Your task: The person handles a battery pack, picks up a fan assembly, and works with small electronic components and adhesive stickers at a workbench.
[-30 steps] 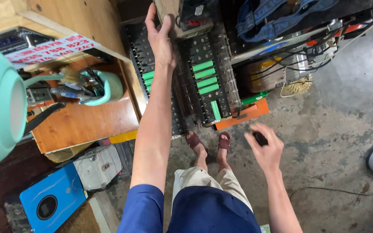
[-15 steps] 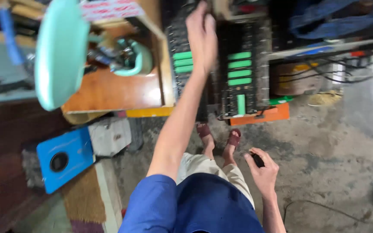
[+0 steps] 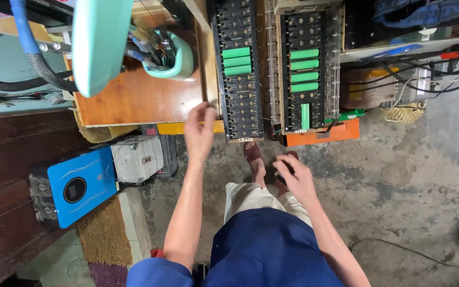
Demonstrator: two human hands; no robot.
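Observation:
My left hand [image 3: 199, 132] hangs in the air in front of the wooden table's edge [image 3: 139, 101], fingers loosely apart and holding nothing. It is just left of a tall black battery rack [image 3: 237, 74] with green cells. My right hand [image 3: 295, 175] is low by my knee, closed around a small dark object [image 3: 287, 169] that is mostly hidden. A second battery rack [image 3: 305, 69] with more green cells stands to the right, on an orange base [image 3: 322, 135].
A teal fan [image 3: 99, 42] and a teal cup [image 3: 173, 56] of tools sit on the table. A blue box device [image 3: 75, 186] and a grey-white unit [image 3: 136, 158] rest on the floor at left. Cables and gear crowd the right back. My sandalled feet [image 3: 253, 157] stand on concrete.
My left hand has come down off the top of the battery rack and drawn back toward me. My head has tilted down and left. The right hand stays low.

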